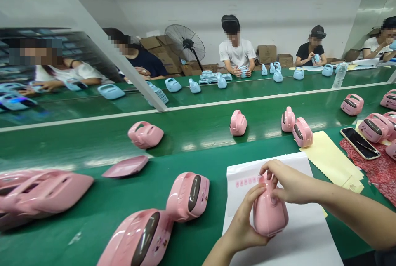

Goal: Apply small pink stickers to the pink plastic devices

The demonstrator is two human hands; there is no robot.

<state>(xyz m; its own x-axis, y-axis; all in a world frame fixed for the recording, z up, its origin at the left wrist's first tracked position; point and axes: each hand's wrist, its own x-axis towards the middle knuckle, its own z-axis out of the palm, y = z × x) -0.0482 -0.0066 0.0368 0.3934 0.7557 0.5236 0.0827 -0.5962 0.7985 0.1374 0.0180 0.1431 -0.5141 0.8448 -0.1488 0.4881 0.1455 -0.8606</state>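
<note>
The pink plastic casing (269,212) stands upright on the white sheet (297,233) that lies on the green worktop (192,134), near the person's edge of it. I think the sheet is there to keep the glossy shell from scratches, and the casing is held upright so that its top handle part is easy to reach.

The left hand (244,220) comes from below and wraps the left side of the casing; the thumb lies along the front and the fingers go behind. This looks like a steadying grip, closed on the body. The right hand (286,183) comes from the right with the forearm low over the sheet. Its fingers are bent and pinch at the top of the casing, where the handle is. Whether a small part is between the fingertips, I cannot tell.

Left of the casing, two finished pink units with dark windows (188,196) (139,239) lie on their sides, touching each other. A loose pink cover plate (126,166) lies farther left of the casing. Right of the sheet are yellow papers (331,156), and beyond them a smartphone (359,142) rests partly on a red patterned cloth (379,171). Behind the casing more pink units (238,123) stand apart on the belt, and other people handle blue units (172,85) at the far side.
</note>
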